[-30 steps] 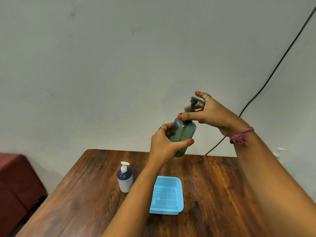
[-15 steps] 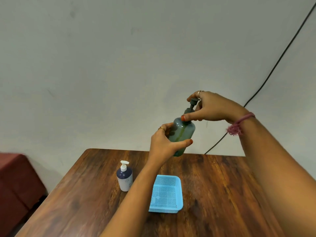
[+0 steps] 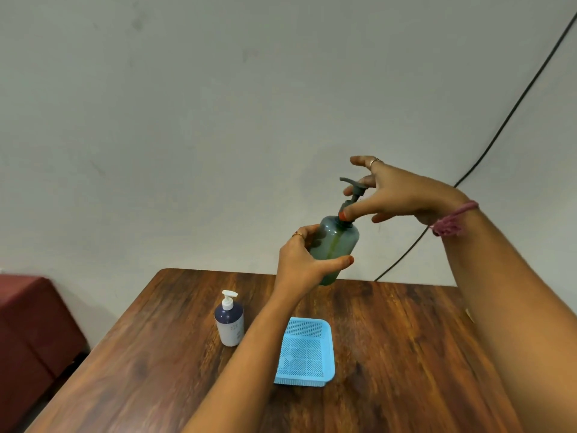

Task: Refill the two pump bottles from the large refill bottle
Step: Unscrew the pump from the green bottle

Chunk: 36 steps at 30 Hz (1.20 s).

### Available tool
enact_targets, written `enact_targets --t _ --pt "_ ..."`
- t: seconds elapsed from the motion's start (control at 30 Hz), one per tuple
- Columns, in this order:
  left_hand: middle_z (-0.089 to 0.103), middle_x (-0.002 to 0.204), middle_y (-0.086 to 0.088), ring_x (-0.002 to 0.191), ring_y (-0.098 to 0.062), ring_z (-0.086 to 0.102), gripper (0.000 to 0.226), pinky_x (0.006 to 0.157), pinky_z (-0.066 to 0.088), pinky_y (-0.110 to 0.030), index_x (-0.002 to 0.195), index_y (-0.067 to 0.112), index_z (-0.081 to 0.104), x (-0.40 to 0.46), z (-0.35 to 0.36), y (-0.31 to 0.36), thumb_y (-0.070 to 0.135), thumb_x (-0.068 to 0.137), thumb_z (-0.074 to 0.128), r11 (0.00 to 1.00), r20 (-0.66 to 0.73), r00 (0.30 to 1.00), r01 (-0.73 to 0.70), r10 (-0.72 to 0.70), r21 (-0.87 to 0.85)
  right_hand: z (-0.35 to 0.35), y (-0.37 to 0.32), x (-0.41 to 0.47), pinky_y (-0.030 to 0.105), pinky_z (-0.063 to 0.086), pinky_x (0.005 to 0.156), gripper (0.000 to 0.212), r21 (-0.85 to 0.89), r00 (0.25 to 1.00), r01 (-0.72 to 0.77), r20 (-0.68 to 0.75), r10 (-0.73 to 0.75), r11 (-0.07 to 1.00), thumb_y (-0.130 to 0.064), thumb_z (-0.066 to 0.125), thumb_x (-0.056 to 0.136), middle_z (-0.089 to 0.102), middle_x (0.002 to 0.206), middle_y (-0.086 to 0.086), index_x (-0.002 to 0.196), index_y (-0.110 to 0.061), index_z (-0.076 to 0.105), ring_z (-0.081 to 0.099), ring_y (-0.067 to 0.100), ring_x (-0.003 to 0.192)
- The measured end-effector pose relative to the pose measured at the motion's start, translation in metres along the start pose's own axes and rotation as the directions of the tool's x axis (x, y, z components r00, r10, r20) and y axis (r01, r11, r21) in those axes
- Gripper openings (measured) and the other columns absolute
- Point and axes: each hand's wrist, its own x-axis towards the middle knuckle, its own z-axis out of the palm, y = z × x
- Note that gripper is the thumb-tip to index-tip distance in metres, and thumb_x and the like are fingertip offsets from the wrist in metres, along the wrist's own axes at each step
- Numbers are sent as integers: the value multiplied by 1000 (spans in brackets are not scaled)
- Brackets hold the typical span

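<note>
A translucent green pump bottle (image 3: 335,245) with a grey pump head is held up in the air above the far edge of the table. My left hand (image 3: 307,260) grips its body from the left. My right hand (image 3: 396,195) pinches the collar at the base of the pump with thumb and forefinger, its other fingers spread around the pump head. A small dark-blue-and-white pump bottle (image 3: 229,321) stands upright on the wooden table (image 3: 406,354). No large refill bottle is in view.
A light blue mesh basket (image 3: 307,351) lies on the table to the right of the small bottle. A black cable (image 3: 499,120) runs down the wall at the right. A dark red seat (image 3: 28,332) stands left of the table.
My right hand has turned around the pump collar, and its fingers have spread out from a closed grip. The pump head now points left. The bottle has stayed in my left hand.
</note>
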Motion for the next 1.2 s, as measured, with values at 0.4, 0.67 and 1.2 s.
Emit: enact_targets --t 0.4,0.67,1.2 --pt "54 115 13 107 -7 55 77 85 46 -13 128 22 48 -8 -13 -25 30 63 88 997 68 995 70 -71 10 2 -3 -3 28 58 62 70 53 998 -21 -59 24 998 -13 83 70 70 94 12 129 -13 46 71 20 73" --pt "58 118 7 109 -14 57 73 85 52 -22 120 30 47 -26 -45 -85 22 61 89 979 105 974 201 -203 22 9 -6 -4 27 59 61 65 181 988 -41 -141 67 983 -16 83 70 71 93 10 125 -13 48 72 20 72" --pt "59 113 5 102 -10 61 62 77 55 -21 112 24 48 -98 -116 -181 9 65 86 916 197 906 395 -375 -71 207 101 -54 23 59 63 32 892 799 -208 -82 596 402 6 68 79 70 85 15 108 3 58 70 14 63"
